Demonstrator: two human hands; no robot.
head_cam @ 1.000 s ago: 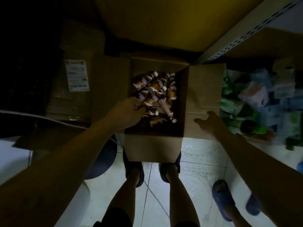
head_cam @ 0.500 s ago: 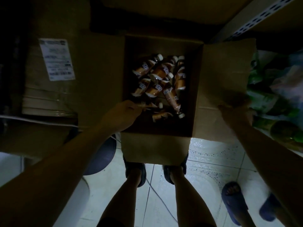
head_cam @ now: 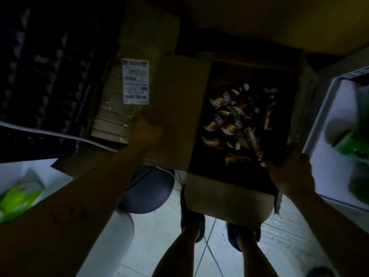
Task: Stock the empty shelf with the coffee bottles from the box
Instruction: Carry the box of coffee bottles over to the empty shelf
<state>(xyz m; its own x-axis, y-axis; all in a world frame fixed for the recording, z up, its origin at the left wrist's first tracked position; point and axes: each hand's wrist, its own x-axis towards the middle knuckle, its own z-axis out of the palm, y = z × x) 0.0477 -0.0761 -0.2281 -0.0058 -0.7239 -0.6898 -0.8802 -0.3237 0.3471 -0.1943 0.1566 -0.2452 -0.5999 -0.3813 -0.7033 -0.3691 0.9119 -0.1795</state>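
Observation:
An open cardboard box (head_cam: 227, 198) stands on the floor in front of my feet. Several brown coffee bottles (head_cam: 233, 114) with white caps lie jumbled inside, dim in the shadow. My left hand (head_cam: 146, 128) grips the outer edge of the box's spread left flap (head_cam: 179, 116). At the near right corner, my right hand (head_cam: 289, 172) is closed on the box's right wall. Neither hand touches a bottle. A yellowish shelf board (head_cam: 279, 21) hangs above the box.
A stack of flattened cartons with a white label (head_cam: 135, 80) lies left of the box, beside a dark crate (head_cam: 40, 66). A white bin (head_cam: 319, 120) with green packs stands at the right. A dark round stool (head_cam: 147, 188) and a green packet (head_cam: 18, 198) sit at the lower left.
My left hand has come out from among the bottles and taken the left flap. My right hand has shifted from the right flap to the box's near right corner. The view has swung left.

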